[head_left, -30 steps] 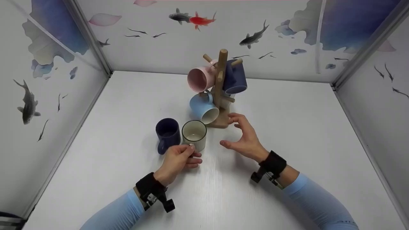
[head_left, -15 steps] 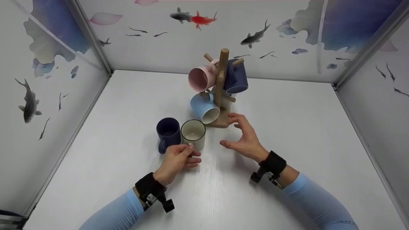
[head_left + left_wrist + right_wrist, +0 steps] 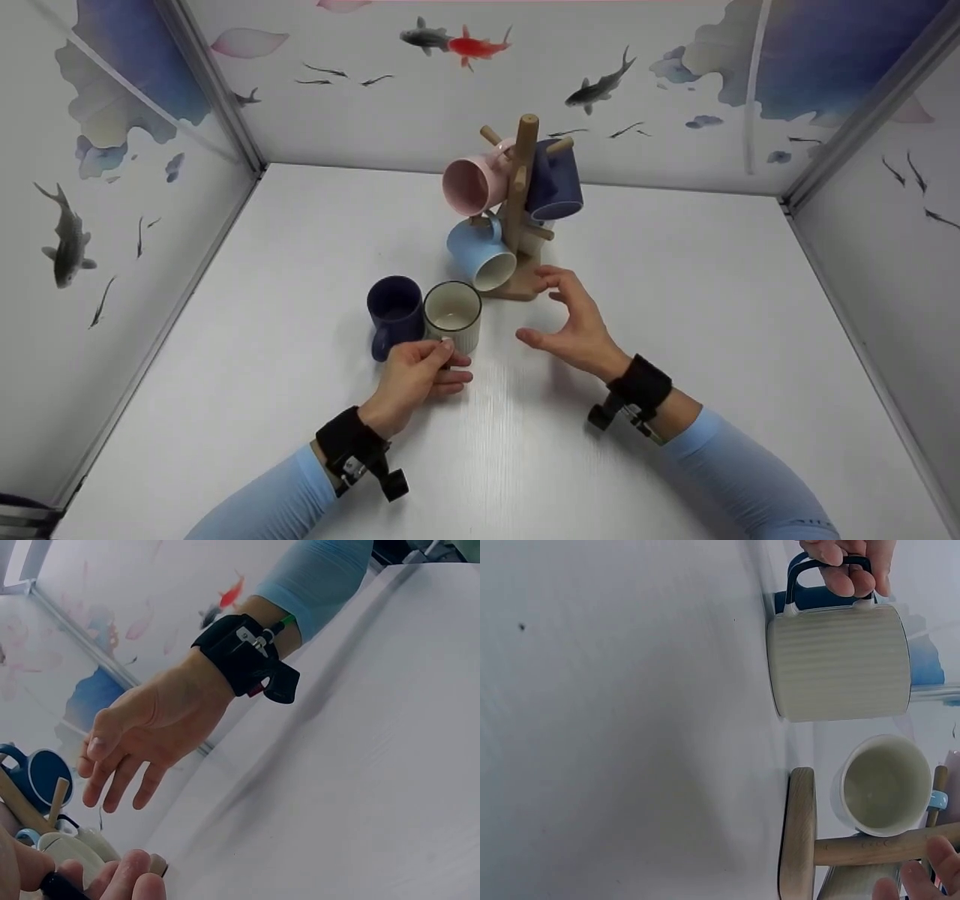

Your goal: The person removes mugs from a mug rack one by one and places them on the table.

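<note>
The counter (image 3: 225,337) carries a wooden rack (image 3: 528,135) hung with mugs (image 3: 474,247). The right hand (image 3: 577,326) is near its base, fingers apart. The left hand (image 3: 416,375) holds the cream mug (image 3: 840,664) in front of the rack, just beside a navy mug (image 3: 394,309), fingers clamped on the dark handle (image 3: 810,565).

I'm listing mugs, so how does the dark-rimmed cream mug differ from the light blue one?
The cream mug is upright, while the light blue mug hangs tilted on the rack. The cream mug has ribbed sides; the light blue mug looks smooth. Both have pale insides.
</note>
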Demonstrator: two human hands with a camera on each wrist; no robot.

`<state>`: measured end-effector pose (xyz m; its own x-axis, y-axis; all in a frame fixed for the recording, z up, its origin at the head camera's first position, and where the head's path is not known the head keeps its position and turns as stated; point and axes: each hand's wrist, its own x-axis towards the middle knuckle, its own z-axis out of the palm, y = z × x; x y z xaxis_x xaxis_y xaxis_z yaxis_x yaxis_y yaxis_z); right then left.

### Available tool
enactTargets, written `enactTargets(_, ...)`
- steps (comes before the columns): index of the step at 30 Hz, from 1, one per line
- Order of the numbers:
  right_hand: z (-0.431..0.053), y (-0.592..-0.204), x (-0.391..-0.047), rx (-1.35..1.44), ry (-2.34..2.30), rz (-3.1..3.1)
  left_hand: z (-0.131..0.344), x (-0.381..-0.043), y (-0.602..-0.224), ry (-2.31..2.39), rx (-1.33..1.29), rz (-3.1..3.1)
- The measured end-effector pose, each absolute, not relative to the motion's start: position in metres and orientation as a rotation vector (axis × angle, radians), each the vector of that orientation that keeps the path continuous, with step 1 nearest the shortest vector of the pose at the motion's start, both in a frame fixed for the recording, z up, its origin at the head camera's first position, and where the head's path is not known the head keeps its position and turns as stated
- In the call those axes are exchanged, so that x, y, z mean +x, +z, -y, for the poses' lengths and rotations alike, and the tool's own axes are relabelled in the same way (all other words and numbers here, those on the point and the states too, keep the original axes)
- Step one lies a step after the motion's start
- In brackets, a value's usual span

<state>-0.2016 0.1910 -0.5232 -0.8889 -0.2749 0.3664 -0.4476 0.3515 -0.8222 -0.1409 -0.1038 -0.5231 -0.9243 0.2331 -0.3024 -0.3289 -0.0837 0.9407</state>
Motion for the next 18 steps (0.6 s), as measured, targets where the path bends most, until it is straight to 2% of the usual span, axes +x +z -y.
enactTargets(8, -0.192, -0.525, -0.203, 0.646, 1.56, 2.462, 0.11, -0.142, -0.518, 1.995, -0.029, -1.833)
enactTargets(18, -0.191, -0.524, -0.202, 0.63, 1.588, 2.471, 0.125, -0.144, -0.505, 1.72, 0.293, -2.091)
